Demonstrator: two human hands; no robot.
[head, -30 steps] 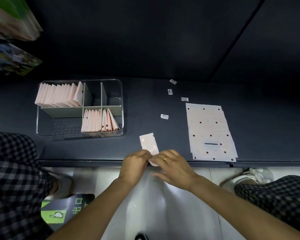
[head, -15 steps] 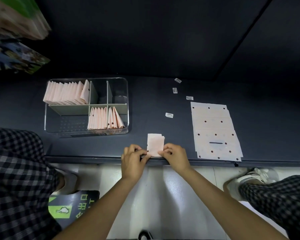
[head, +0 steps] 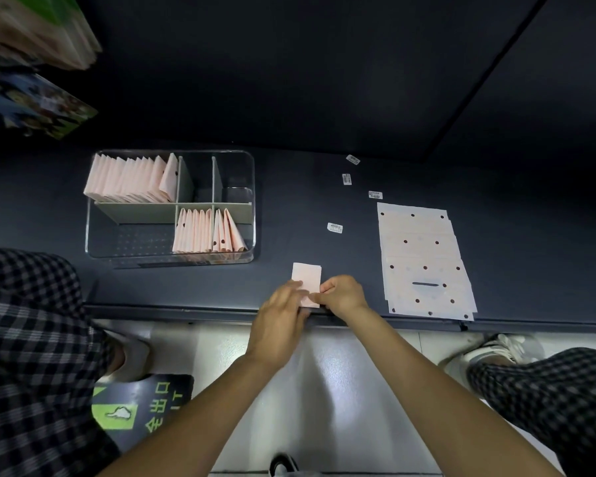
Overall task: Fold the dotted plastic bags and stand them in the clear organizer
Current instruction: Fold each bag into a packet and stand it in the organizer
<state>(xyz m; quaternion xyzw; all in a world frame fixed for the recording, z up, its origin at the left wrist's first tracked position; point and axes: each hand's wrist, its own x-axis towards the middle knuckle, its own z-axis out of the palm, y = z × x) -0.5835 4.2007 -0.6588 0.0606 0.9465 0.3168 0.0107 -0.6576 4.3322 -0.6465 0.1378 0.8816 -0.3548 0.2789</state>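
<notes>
The clear organizer [head: 86, 232] stands on the shelf [head: 289, 208], and everything else is placed from it. Inside it, one row of folded bags [head: 128, 180] stands in the far left compartment, and a second row [head: 203, 232] stands in the near right compartments. The near left compartment and the far right ones hold none. Right of the organizer and nearer the shelf's front edge lies a folded bag [head: 307, 275], with the left hand [head: 279, 318] on its left side and the right hand [head: 344, 294] at its right edge. Farther right lies the flat stack of dotted bags [head: 424, 263]. Between organizer and stack, four small labels [head: 334, 227] lie scattered, three of them behind the stack.
</notes>
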